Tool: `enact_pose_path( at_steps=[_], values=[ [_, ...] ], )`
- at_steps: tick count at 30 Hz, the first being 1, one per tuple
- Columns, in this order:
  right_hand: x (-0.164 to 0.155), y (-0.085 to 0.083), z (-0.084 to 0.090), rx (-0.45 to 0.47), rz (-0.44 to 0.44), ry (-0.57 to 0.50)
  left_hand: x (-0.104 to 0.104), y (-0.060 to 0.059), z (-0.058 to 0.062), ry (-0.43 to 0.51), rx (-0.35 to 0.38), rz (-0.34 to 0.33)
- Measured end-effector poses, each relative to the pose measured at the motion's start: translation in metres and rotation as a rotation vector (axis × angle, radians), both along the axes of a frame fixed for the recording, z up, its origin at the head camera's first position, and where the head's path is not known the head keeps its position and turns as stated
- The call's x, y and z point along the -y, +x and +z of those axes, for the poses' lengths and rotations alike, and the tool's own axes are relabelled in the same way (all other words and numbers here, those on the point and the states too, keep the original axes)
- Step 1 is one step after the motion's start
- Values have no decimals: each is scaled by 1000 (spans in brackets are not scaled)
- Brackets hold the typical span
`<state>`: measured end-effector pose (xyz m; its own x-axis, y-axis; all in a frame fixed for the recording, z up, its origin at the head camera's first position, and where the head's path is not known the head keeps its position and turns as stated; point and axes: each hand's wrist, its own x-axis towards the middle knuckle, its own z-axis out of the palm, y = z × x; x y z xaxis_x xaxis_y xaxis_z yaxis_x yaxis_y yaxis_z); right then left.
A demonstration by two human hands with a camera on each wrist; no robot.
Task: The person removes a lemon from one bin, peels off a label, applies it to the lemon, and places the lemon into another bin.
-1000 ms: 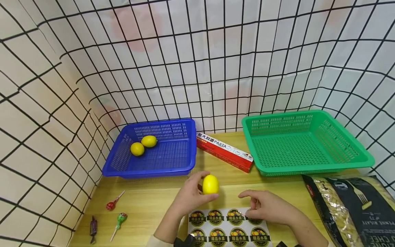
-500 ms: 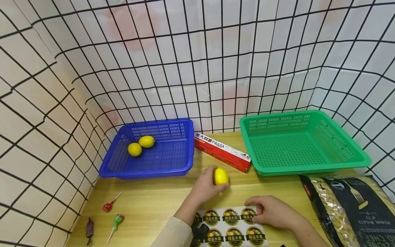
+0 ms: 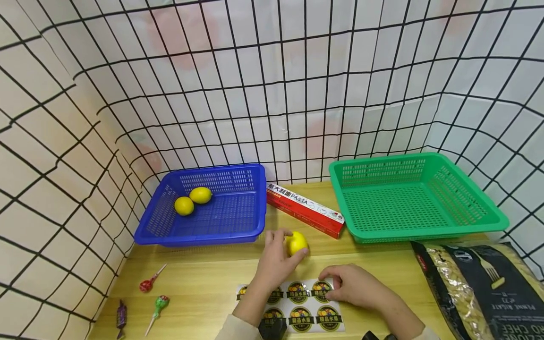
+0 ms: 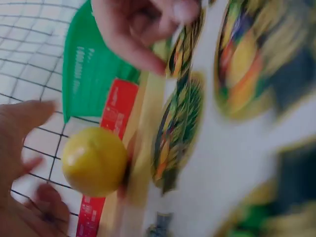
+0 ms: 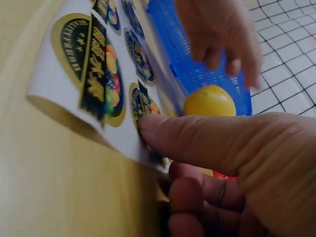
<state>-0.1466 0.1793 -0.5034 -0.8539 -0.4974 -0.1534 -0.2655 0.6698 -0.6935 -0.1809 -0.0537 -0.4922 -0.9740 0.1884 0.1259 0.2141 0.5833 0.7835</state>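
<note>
My left hand (image 3: 285, 249) grips a yellow lemon (image 3: 297, 242) low over the wooden table (image 3: 199, 288), just in front of the blue basket (image 3: 238, 233). In the left wrist view the lemon (image 4: 94, 160) sits between the thumb and the curled fingers. My right hand (image 3: 329, 283) pinches the far right corner of a white sheet of round fruit stickers (image 3: 299, 309). The right wrist view has the thumb on top of the sticker sheet (image 5: 89, 74), fingers beneath it, and the corner lifted off the table.
Two more lemons (image 3: 192, 200) lie in the blue basket. A green basket (image 3: 425, 231) stands at the right, a red pasta box (image 3: 303, 208) between the baskets. A dark pasta bag (image 3: 480, 288) lies front right. Two lollipops (image 3: 153, 295) and a wrapped candy (image 3: 121, 315) lie front left.
The right hand has taken hold of the sticker sheet and drawn it left. The left hand has carried the lemon farther back, toward the blue basket.
</note>
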Motion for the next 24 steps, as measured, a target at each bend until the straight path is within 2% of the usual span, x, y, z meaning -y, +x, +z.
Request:
enact_pose_path(
  at_steps=[2, 4, 6, 8, 11, 15, 18, 24],
  values=[
    [2, -3, 0, -1, 19, 7, 5, 11, 3, 18, -37, -31],
    [3, -6, 2, -10, 35, 14, 10, 20, 2, 20, -35, -108],
    [5, -8, 5, -16, 45, 27, 14, 27, -1, 1, 18, -210],
    [8, -11, 8, -23, 44, 40, 15, 31, -6, -49, 105, -300],
    [11, -13, 11, -42, 48, 54, 12, 33, -13, -155, 158, -381],
    [12, -14, 11, -80, 60, 59, 7, 33, -18, -260, 135, -388],
    [12, -13, 9, -104, 50, 64, 7, 34, -20, -276, 120, -380],
    [12, -13, 5, -122, 41, 30, 7, 32, -24, -247, 128, -360]
  ],
)
